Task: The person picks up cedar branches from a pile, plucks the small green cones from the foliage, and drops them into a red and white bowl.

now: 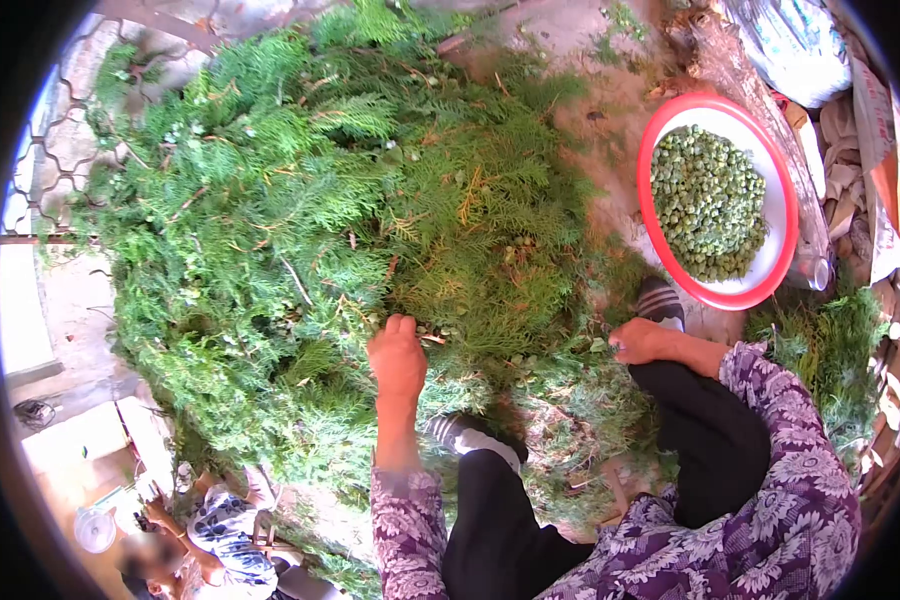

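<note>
A wide pile of cut evergreen branches [360, 180] with flat, scaly green foliage covers the ground before me. My left hand [397, 358] is closed at the near side of the pile, fingers curled around an evergreen sprig [432, 338] whose twig end shows beside them. Over by my knee, my right hand [642, 341] is closed too, its fingertips pinched together beside some small green bits; what lies inside them is hidden. A red-rimmed white basin [785, 215] at the right holds many small green cones [708, 205].
My shoes [478, 437] rest among loose sprigs. A log [745, 75], a plastic sack [795, 50] and cloth bundles lie beyond the basin at right. More greenery [820, 340] sits below it. At lower left another person [225, 535] sits near a white container [95, 529].
</note>
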